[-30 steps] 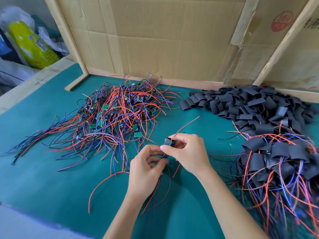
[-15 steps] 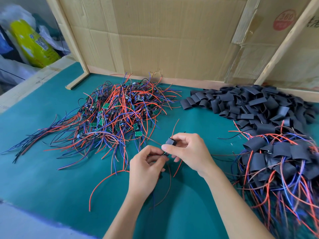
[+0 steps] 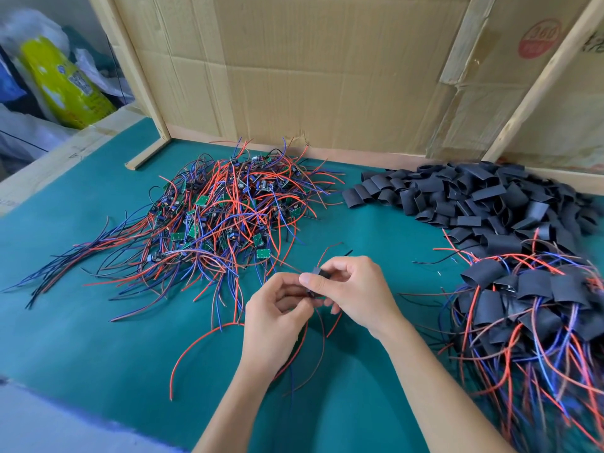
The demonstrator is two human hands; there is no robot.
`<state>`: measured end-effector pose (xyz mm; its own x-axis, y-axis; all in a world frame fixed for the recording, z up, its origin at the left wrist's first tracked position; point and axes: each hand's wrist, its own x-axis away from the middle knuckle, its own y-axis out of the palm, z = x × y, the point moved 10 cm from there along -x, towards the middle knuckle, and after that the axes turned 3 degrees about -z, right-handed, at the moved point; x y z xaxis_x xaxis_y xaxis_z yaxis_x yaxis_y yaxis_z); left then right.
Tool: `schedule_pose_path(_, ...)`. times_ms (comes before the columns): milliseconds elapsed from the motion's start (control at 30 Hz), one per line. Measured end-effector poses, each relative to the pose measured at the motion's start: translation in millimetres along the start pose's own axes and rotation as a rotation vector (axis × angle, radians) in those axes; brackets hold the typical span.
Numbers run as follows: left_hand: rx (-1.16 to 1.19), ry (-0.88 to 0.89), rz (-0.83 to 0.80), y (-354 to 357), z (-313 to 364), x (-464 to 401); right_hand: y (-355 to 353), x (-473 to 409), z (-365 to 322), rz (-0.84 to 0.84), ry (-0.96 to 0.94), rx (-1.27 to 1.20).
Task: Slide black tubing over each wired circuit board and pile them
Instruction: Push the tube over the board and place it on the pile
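1. Nearest me, the left hand (image 3: 277, 308) curls its grip around the wired circuit board, mostly hidden, its wires (image 3: 313, 341) hanging free below so they stay clear.
2. The right hand (image 3: 351, 289) pinches a black tubing piece (image 3: 316, 272) at the board, probably to work it along.
3. Right, on the table (image 3: 98, 338), sleeved boards (image 3: 523, 299) pile within easy drop.
4. Beyond, bare boards (image 3: 225, 217) left and spare tubing (image 3: 483, 201) right stay in reach.
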<state>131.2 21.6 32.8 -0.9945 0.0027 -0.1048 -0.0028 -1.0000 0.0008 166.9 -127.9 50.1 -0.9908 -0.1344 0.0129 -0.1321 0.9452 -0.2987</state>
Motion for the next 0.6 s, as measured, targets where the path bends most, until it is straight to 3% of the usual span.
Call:
schedule_pose_path(300, 0.007, 0.042, -0.003, 0.2, 2.2, -0.4, 6.2, 1.6, -0.7, -0.034, 0.007, 0.041)
schedule_pose_path(533, 0.030, -0.013, 0.091, -8.0, -4.5, 0.2, 23.4, 3.8, 3.0, -0.169, 0.095, -0.330)
schedule_pose_path(600, 0.042, -0.029, 0.070, -4.8, -2.1, 1.2, 20.9, 5.0, -2.9, -0.135, 0.098, -0.371)
